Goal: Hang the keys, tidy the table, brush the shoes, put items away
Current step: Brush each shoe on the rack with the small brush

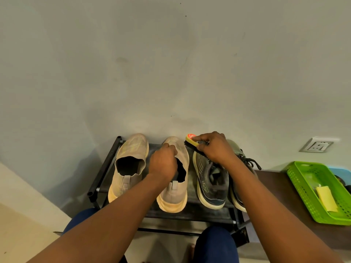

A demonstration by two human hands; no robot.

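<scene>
Two beige slip-on shoes stand on a black shoe rack [106, 168], toes to the wall. My left hand [164, 162] grips the tongue edge of the right beige shoe [175, 198]; the left beige shoe [129, 168] stands free. My right hand [214, 147] holds a yellow shoe brush [192, 140] with a red label, its black bristles on the toe of a dark grey sneaker [210, 185]. A second dark sneaker [245, 158] lies mostly hidden under my right forearm.
A green plastic basket [303, 188] holding a yellow item sits on a dark brown table [275, 186] to the right of the rack. A wall socket [316, 146] is above it. The grey wall is directly behind the rack. My knees are below the rack's front edge.
</scene>
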